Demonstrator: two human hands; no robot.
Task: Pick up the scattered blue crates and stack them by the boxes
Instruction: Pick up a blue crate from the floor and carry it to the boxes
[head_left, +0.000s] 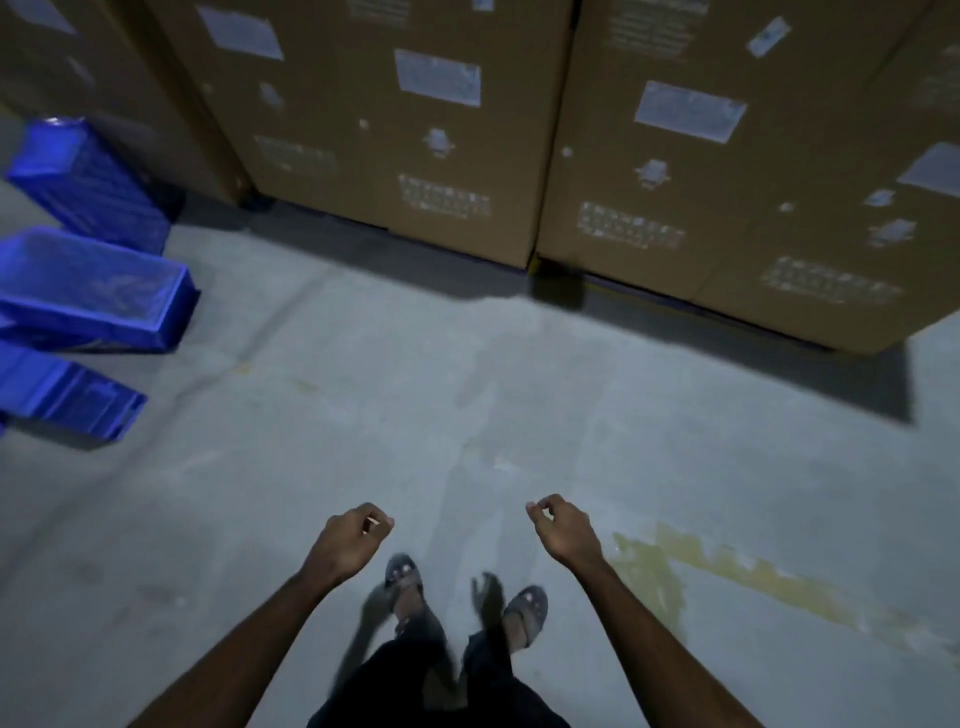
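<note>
Three blue crates lie scattered on the floor at the left edge. One crate (85, 184) is tipped over beside the boxes, a second crate (98, 291) lies on its side below it, and a third crate (67, 397) sits lowest, partly cut off by the frame. Tall brown cardboard boxes (415, 130) line the back. My left hand (353, 540) and my right hand (563, 527) hang in front of me over the bare floor, fingers loosely curled, holding nothing. Both hands are far from the crates.
Grey concrete floor (467, 389) stretches between me and the boxes. A second cardboard stack (727, 171) stands at the right. A faded yellow floor marking (727, 571) runs at the lower right. My sandalled feet (410, 587) show below.
</note>
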